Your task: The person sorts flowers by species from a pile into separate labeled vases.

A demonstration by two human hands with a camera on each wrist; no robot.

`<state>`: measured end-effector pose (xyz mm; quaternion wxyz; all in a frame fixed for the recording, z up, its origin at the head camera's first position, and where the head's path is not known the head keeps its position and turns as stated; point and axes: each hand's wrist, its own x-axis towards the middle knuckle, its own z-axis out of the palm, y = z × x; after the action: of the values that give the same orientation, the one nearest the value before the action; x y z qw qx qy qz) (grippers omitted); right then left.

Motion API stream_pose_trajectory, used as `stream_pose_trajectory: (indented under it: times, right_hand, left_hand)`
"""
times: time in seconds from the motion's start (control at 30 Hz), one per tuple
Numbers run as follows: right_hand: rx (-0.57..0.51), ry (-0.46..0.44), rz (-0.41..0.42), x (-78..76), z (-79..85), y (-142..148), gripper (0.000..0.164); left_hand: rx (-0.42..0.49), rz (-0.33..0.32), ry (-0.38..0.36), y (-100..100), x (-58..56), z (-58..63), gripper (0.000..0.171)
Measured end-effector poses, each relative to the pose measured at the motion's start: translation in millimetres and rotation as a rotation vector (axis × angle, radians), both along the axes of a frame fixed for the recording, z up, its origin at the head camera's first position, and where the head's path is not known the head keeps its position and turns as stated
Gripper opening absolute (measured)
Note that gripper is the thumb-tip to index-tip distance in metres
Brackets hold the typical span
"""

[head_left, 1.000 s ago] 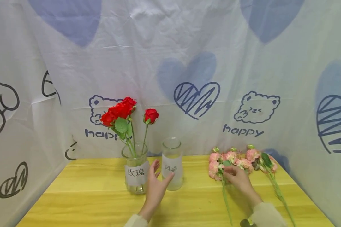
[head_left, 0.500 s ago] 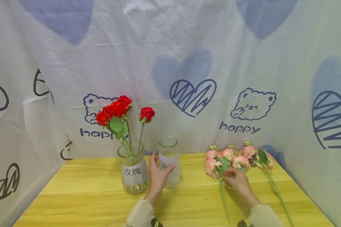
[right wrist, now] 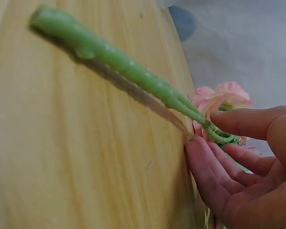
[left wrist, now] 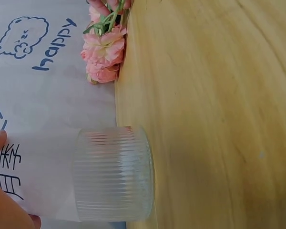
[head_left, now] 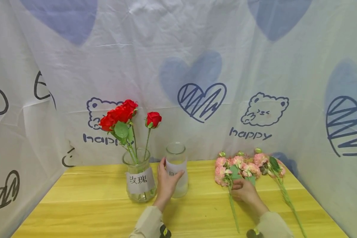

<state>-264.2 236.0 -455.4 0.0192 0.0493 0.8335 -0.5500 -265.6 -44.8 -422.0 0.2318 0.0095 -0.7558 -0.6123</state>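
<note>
My left hand holds a clear glass vase with a white label. The thumb lies across the label, and the index finger is along the vase's left side. A ribbed glass base shows in the left wrist view. My right hand is at a pink artificial flower near the table's back edge. Its thumb and fingers close round the green stem just below the bloom, as the right wrist view shows. The stem's cut end points towards me. Some of the fingertips are hidden behind the bloom and stem.
Left of the held vase stands a wider glass vase with several red roses and a label. Another pink flower stem lies at the right, its blooms near the others. Printed white cloth hangs behind the yellow table.
My left hand has moved against the labelled vase from the gap between the two vases. My right hand has shifted slightly at the pink flower's stem. The head view has turned slightly.
</note>
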Motion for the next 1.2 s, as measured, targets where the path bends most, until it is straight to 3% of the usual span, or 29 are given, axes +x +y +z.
stream_pose_trajectory:
  times: [0.53,1.2]
  right_hand:
    - [-0.087,-0.083,0.075,-8.1,-5.1,6,0.053]
    - [-0.269,-0.058,0.047,-4.0,-4.6,9,0.023]
  left_hand:
    - [-0.116,-0.005,0.014,-8,-5.8,-1.9,0.076]
    - [-0.134,0.014,0.055,-9,-4.5,-2.2,0.075]
